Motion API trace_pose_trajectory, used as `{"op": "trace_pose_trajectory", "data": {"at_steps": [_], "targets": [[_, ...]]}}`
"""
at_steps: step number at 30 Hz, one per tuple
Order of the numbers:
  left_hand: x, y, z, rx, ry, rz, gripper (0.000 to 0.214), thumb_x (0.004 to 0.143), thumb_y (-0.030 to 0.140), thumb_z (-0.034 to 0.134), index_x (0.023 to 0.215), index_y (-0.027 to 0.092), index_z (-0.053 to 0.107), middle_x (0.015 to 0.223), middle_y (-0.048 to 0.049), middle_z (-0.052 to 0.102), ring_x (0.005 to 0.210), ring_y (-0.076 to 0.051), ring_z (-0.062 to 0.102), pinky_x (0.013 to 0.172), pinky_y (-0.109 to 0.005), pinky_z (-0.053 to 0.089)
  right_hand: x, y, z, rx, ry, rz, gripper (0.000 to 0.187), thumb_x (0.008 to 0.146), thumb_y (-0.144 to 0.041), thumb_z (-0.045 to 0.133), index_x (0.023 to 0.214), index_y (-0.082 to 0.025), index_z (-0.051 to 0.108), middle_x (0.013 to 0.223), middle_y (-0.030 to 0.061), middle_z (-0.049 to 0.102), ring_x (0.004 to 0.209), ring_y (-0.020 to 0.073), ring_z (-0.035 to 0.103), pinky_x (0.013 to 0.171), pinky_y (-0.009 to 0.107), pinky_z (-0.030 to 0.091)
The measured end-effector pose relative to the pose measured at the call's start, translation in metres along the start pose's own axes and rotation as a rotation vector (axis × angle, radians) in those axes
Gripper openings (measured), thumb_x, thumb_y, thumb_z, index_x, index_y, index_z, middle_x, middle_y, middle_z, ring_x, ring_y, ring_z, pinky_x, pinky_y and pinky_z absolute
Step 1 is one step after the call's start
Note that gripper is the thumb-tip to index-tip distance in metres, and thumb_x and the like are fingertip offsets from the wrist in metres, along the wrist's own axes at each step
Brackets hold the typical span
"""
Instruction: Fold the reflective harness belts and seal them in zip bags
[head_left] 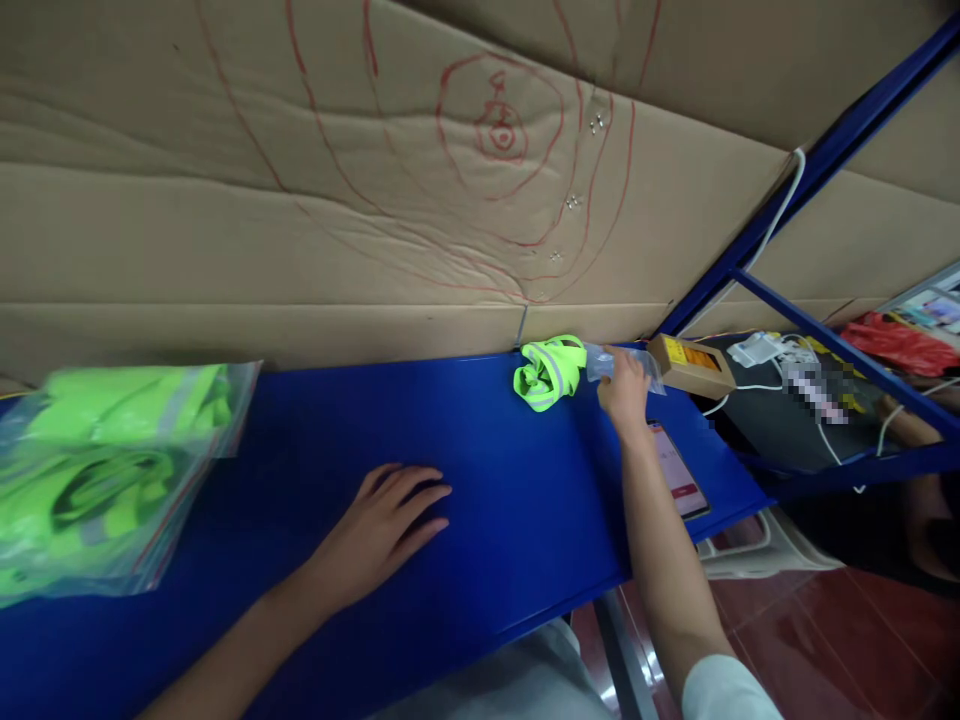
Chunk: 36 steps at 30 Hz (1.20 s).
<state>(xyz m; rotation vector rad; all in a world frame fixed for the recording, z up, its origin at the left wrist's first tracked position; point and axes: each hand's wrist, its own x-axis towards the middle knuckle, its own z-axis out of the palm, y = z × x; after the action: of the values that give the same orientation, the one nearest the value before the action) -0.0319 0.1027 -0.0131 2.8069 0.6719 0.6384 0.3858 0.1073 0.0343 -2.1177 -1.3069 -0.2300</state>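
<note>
My left hand (386, 520) lies flat on the blue table (487, 480), fingers stretched out and holding nothing. My right hand (624, 390) reaches to the table's far edge and grips a clear plastic bag (604, 362). Just left of that bag lies a folded neon green reflective vest (549, 372). A stack of bagged neon green vests (105, 470) sits at the left end of the table, apart from both hands.
A small brown and yellow box (690, 365) and a phone (679, 470) with a lit screen lie by my right forearm. Cardboard sheets (337, 180) form the back wall. A blue shelf frame (825, 330) with cables and chargers stands to the right.
</note>
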Motion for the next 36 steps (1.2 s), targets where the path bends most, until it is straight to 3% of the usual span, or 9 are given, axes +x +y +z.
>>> {"op": "trace_pose_trajectory", "data": {"at_steps": [7,12,14,19,21,26,29,32,36], "targets": [[0.001,0.005,-0.004,-0.045,0.000,0.008,0.028,0.104,0.036,0.057,0.128,0.028,0.068,0.130,-0.0055,0.068,0.121,-0.024,0.063,0.111,-0.047,0.041,0.006,0.022,0.023,-0.027,0.125,0.164,0.027,0.093,-0.026,0.050,0.102,-0.012,0.072,0.106,0.0176,0.073,0.105,0.0307,0.063,0.101,0.049,0.042],[-0.001,0.011,-0.013,-0.333,0.037,-0.200,0.029,0.104,0.040,0.056,0.129,0.032,0.067,0.130,-0.0056,0.068,0.118,-0.024,0.065,0.107,-0.046,0.049,-0.010,-0.025,0.003,0.062,0.340,0.037,0.040,0.106,-0.038,0.038,0.116,-0.011,0.066,0.122,0.0199,0.068,0.118,0.0288,0.061,0.106,0.046,0.044],[0.001,0.012,-0.017,-0.602,0.064,-0.355,0.037,0.102,0.046,0.056,0.136,0.030,0.060,0.127,-0.0077,0.068,0.111,-0.022,0.068,0.100,-0.043,0.055,-0.035,-0.062,0.004,0.135,0.316,-0.132,0.032,0.105,-0.040,0.045,0.109,-0.019,0.068,0.116,0.0126,0.072,0.115,0.0246,0.064,0.106,0.042,0.047],[0.012,0.015,-0.024,-1.226,0.222,-0.791,0.078,0.089,0.058,0.069,0.150,0.025,0.033,0.114,-0.0115,0.068,0.085,-0.025,0.073,0.057,-0.035,0.063,-0.112,-0.145,0.027,0.402,-0.146,-1.120,0.021,0.102,-0.025,0.058,0.120,-0.026,0.068,0.118,0.0053,0.074,0.118,0.0191,0.066,0.103,0.036,0.052],[0.016,0.013,-0.027,-1.289,0.330,-0.932,0.079,0.084,0.049,0.078,0.147,0.024,0.036,0.104,-0.0089,0.069,0.075,-0.024,0.072,0.047,-0.032,0.060,-0.122,-0.154,0.033,0.450,-0.166,-1.268,0.026,0.101,-0.030,0.062,0.126,-0.025,0.066,0.124,0.0061,0.072,0.123,0.0188,0.064,0.107,0.034,0.051],[0.015,-0.014,-0.049,-1.530,0.423,-1.113,0.052,0.087,0.020,0.074,0.135,0.014,0.053,0.097,-0.0124,0.074,0.058,-0.017,0.069,0.040,-0.019,0.052,-0.072,-0.108,0.037,0.294,0.011,-0.518,0.041,0.102,-0.039,0.055,0.140,-0.025,0.057,0.151,0.0144,0.052,0.144,0.0284,0.046,0.120,0.053,0.036],[0.013,-0.025,-0.062,-1.860,0.581,-1.126,0.040,0.105,0.034,0.052,0.134,0.008,0.056,0.116,-0.0207,0.073,0.068,-0.014,0.074,0.050,-0.015,0.058,-0.032,-0.065,0.047,0.281,-0.012,-0.030,0.066,0.086,-0.050,0.068,0.142,-0.020,0.053,0.157,0.0186,0.042,0.148,0.0373,0.036,0.121,0.062,0.026],[0.013,-0.014,-0.062,-2.108,0.646,-1.041,0.073,0.105,0.064,0.028,0.146,0.007,0.049,0.130,-0.0251,0.068,0.074,-0.016,0.076,0.057,-0.017,0.062,-0.014,-0.038,0.055,0.359,-0.040,0.124,0.068,0.077,-0.049,0.067,0.135,-0.016,0.055,0.142,0.0214,0.055,0.134,0.0373,0.049,0.115,0.059,0.034],[0.016,0.015,-0.052,-2.234,0.349,-1.043,0.084,0.102,0.070,0.020,0.152,0.006,0.044,0.116,-0.0262,0.073,0.062,-0.018,0.072,0.045,-0.021,0.058,-0.014,-0.039,0.052,0.533,-0.094,0.138,0.050,0.079,-0.051,0.061,0.116,-0.017,0.062,0.111,0.0139,0.068,0.104,0.0302,0.062,0.103,0.051,0.046]]}}
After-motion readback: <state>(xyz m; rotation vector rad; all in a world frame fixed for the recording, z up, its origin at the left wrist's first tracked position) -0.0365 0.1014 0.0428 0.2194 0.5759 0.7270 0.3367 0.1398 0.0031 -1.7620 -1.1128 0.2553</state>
